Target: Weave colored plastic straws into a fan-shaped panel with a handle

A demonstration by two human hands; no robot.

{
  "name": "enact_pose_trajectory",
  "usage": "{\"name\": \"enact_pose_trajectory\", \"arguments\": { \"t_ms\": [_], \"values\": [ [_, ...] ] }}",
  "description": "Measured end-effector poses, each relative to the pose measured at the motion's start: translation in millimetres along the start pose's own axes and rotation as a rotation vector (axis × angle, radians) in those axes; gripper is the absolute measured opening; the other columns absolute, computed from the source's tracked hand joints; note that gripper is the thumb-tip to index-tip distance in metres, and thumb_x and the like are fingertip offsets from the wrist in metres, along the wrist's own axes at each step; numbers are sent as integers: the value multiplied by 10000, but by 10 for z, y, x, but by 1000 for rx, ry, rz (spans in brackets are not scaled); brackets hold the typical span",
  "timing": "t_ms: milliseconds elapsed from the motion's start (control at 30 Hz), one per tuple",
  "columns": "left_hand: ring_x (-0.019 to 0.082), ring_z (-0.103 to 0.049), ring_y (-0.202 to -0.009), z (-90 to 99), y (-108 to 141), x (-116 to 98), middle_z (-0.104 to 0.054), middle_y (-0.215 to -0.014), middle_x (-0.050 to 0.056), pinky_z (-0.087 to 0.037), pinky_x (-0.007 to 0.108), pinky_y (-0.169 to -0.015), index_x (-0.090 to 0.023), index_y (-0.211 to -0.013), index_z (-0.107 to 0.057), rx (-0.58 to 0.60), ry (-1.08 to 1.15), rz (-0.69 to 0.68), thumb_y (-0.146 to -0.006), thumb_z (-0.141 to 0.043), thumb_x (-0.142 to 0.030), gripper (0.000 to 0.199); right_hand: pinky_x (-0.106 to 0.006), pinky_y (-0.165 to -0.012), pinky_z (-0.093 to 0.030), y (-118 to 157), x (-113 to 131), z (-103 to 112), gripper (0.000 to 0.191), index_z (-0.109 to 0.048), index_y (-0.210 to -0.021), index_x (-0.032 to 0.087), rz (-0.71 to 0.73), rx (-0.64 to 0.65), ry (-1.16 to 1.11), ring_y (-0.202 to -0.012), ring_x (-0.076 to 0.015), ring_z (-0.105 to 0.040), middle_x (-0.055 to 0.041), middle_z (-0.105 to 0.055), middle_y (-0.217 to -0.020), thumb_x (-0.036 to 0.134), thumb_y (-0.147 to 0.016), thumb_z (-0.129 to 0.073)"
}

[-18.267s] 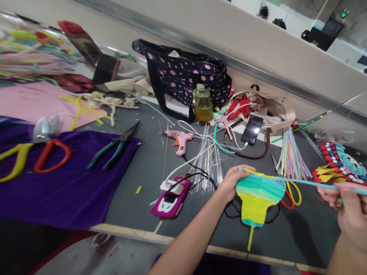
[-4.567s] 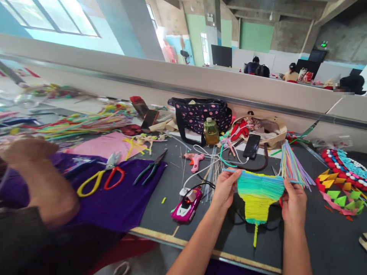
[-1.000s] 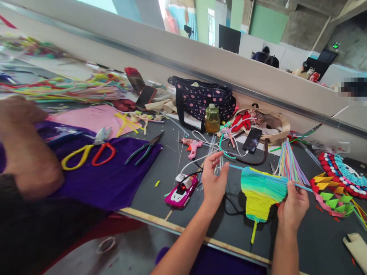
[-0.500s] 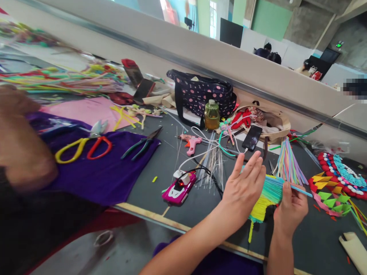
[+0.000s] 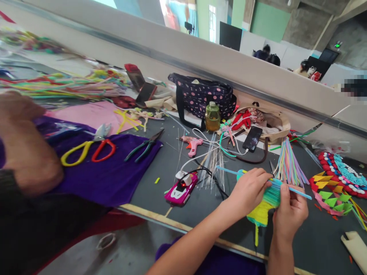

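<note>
Head view: we look forward and down over a dark grey table (image 5: 318, 236).
Wrapped piece (image 5: 258, 214): held between the two hands near the table's front edge; we see turquoise in the upper part, a yellow body, a turquoise band and a yellow stem pointing down.
Blue strip (image 5: 226, 170): it lies along the piece's top edge, and we see both ends stick out, one to each side.
Left hand (image 5: 249, 191): its fingers bend over the top edge and touch the piece, hiding much of the upper part; the thumb is hidden, so we cannot tell whether it pinches.
Right hand (image 5: 289, 210): clamped on the piece's right corner and the strip, thumb in front; we see it just beside the left.
Pastel strips (image 5: 288, 164): a spread bundle behind the right hand.
Folded pieces (image 5: 332, 202): orange and green, to our right, against a red beaded band (image 5: 341, 172).
Power strip (image 5: 176, 196): magenta, left of the hands, with a white plug (image 5: 183, 177) in it.
Glue gun (image 5: 194, 145): pink, lying behind the power strip.
Purple cloth (image 5: 109, 179): further left; on it we see shears (image 5: 101, 135) with yellow and red handles, and teal-handled pliers (image 5: 145, 148).
Co-worker's forearm (image 5: 28, 152): over the cloth at our far left, the hand blurred.
</note>
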State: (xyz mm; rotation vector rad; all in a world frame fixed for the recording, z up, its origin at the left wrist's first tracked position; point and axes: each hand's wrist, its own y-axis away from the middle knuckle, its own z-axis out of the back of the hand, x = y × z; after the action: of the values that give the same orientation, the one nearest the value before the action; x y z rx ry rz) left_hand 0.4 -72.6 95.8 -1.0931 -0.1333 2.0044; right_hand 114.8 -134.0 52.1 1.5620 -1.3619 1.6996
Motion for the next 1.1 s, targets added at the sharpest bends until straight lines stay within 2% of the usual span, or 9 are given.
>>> {"name": "enact_pose_trajectory", "arguments": {
  "t_ms": [133,267,433,600,700,800,967,1100],
  "values": [
    [171,-614,-834,-9,-14,84,-673,-849,40,-457,258,-742,-193,-888,-679,17,192,64,-898,-526,-207,154,-250,-592,-501,5,34,21,252,-609,-789,173,-83,15,-96,-586,-123,-593,14,-639,-700,379,-749,-748],
    [149,-604,-759,30,-16,102,-670,-774,11,-419,229,-680,-186,-776,-676,18,299,143,-840,-590,-183,107,-234,-599,-497,4,74,12,243,-618,-791,167,-174,44,-215,-607,-117,-611,15,-662,-723,340,-724,-776],
    [152,-602,-749,77,-40,134,-677,-759,15,-406,230,-655,-180,-754,-688,47,281,179,-838,-579,-198,138,-249,-560,-498,-51,42,50,281,-643,-824,148,-337,157,-254,-578,-129,-606,6,-658,-692,349,-697,-793],
    [165,-617,-810,98,-54,165,-699,-835,23,-429,235,-708,-192,-851,-711,97,301,154,-827,-614,-236,109,-244,-544,-497,-112,-2,86,290,-647,-806,142,-378,223,-260,-555,-121,-591,5,-651,-666,362,-691,-797],
    [165,-617,-798,63,-54,182,-696,-812,24,-430,231,-693,-189,-813,-713,83,319,170,-819,-621,-230,100,-245,-537,-498,-114,-8,95,280,-648,-810,145,-391,264,-258,-549,-122,-591,5,-648,-655,372,-712,-780],
    [159,-611,-766,26,-52,192,-687,-780,24,-426,228,-665,-184,-771,-713,75,332,178,-819,-611,-221,118,-276,-568,-520,-116,-15,109,273,-657,-814,150,-347,290,-215,-578,-146,-619,-15,-672,-681,394,-738,-753],
    [155,-610,-753,10,-44,195,-687,-773,23,-420,223,-647,-186,-773,-721,91,320,189,-817,-612,-225,124,-325,-726,-534,-146,-21,161,220,-706,-832,163,-115,277,-47,-813,-208,-673,-75,-730,-889,370,-762,-732],
    [153,-608,-751,12,-40,190,-686,-773,23,-417,220,-642,-185,-775,-721,101,305,199,-820,-613,-234,127,-316,-741,-527,-166,-14,196,182,-708,-829,172,-49,271,-18,-819,-196,-670,-63,-726,-886,349,-787,-713]
  ]
}}
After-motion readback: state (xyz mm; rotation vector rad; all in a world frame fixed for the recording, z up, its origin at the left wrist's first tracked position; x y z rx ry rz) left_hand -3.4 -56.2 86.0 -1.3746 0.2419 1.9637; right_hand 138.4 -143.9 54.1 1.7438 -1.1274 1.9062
